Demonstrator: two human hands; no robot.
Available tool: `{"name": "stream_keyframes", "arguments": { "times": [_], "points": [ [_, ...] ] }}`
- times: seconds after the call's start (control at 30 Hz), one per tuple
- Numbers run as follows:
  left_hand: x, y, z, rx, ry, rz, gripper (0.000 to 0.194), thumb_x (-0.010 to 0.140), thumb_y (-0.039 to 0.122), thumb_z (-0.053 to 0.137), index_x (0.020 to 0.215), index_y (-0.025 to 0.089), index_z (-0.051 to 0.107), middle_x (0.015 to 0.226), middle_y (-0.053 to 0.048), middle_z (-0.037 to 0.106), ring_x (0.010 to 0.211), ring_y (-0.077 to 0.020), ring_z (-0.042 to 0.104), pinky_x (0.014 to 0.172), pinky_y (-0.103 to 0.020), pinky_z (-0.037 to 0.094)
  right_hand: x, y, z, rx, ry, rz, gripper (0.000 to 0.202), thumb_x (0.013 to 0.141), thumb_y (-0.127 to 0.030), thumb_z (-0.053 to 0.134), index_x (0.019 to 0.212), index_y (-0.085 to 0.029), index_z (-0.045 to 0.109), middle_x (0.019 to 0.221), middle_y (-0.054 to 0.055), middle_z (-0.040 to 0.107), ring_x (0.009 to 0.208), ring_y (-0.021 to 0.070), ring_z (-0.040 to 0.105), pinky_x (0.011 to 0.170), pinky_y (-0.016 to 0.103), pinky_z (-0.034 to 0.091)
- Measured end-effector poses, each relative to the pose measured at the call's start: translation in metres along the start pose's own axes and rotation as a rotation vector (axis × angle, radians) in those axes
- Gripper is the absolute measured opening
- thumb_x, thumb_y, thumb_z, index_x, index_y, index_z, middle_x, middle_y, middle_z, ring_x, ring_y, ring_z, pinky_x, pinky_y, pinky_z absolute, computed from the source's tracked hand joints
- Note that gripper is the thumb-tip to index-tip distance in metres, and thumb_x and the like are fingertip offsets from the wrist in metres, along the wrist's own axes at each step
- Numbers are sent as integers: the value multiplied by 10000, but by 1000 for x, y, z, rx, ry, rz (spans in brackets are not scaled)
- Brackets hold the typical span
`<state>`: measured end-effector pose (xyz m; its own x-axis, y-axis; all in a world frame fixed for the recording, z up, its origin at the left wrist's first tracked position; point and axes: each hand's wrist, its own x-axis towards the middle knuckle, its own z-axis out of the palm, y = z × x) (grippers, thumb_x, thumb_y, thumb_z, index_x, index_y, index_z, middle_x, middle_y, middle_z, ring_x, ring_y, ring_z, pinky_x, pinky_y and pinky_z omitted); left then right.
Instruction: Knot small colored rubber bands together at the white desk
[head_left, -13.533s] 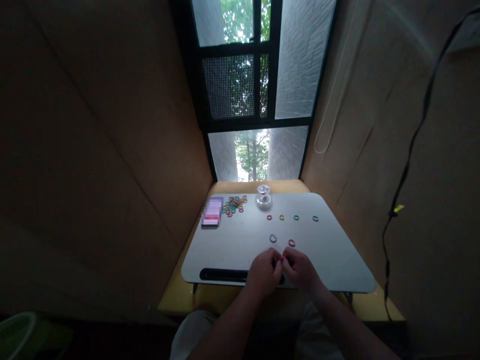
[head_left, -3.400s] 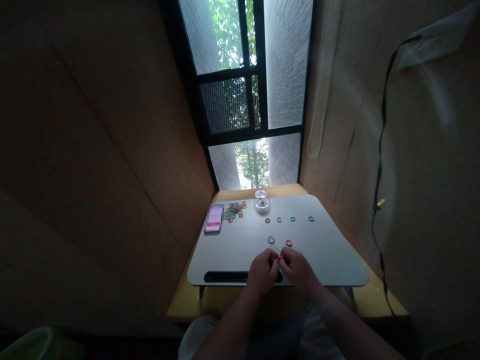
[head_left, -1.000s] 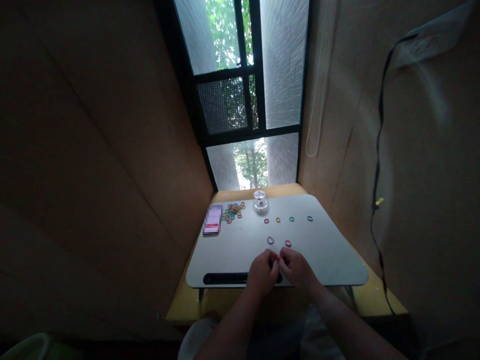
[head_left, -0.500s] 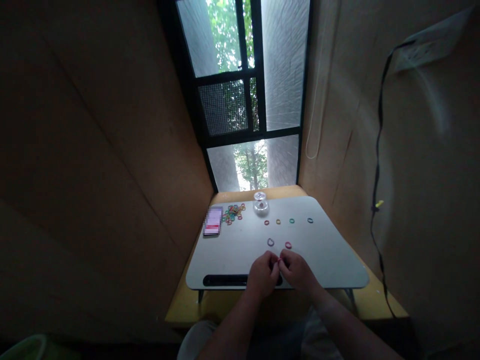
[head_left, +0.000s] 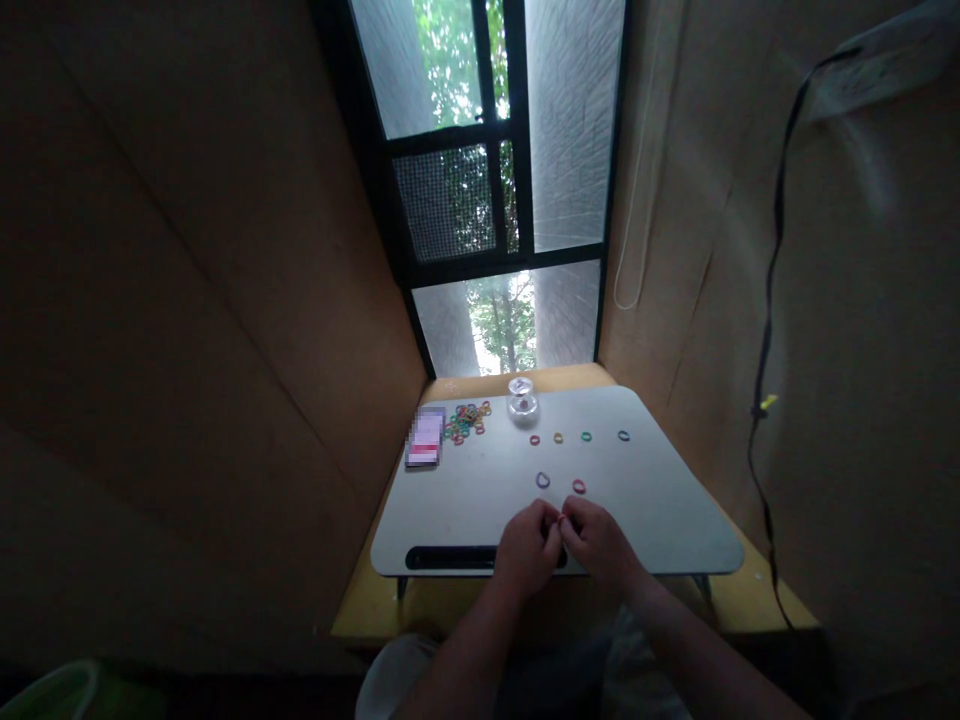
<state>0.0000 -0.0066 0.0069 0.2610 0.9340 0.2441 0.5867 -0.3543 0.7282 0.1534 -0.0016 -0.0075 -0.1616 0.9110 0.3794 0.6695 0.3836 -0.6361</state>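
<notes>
My left hand (head_left: 530,540) and my right hand (head_left: 595,537) meet over the front of the white lap table (head_left: 450,505), fingertips pinched together. A bit of pinkish red shows between them, apparently a small elastic band (head_left: 561,518), largely hidden by the fingers. Just beyond the fingers lie a purple elastic band (head_left: 543,480) and a red elastic band (head_left: 579,487). Farther back, a spaced row holds a red band (head_left: 535,440), a yellow band (head_left: 558,438), a green band (head_left: 586,436) and a dark blue band (head_left: 624,436).
A heap of mixed coloured bands (head_left: 468,420) lies at the back left beside a phone (head_left: 426,437) with a blurred screen. A clear container (head_left: 523,402) stands at the back. Walls flank the table, and a black cord (head_left: 766,340) hangs at the right.
The camera view has shifted slightly. Both hands stay pinched together in about the same place, and the bands on the table lie as before.
</notes>
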Motion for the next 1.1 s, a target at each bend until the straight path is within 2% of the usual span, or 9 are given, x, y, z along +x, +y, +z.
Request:
{"name": "stream_keyframes", "arguments": {
  "times": [0.3, 1.1],
  "points": [
    [2, -2, 0, -26, -21, 2, 107, 895, 252, 496, 919, 218, 594, 819, 2, 648, 747, -151, 583, 702, -264, 423, 4, 2, -1, 22, -13, 16, 171, 824, -201, 468, 658, -209, 427, 617, -28, 495, 590, 130, 461, 567, 244, 298],
    [4, -3, -1, -36, 1, 4, 62, 882, 240, 507, 884, 220, 565, 782, 8, 622, 714, -145, 560, 655, -253, 396, 8, 9, 4, 8, -18, -8, 164, 819, -212, 470, 661, -213, 426, 606, -31, 483, 573, 127, 452, 562, 249, 309]
  ]
}}
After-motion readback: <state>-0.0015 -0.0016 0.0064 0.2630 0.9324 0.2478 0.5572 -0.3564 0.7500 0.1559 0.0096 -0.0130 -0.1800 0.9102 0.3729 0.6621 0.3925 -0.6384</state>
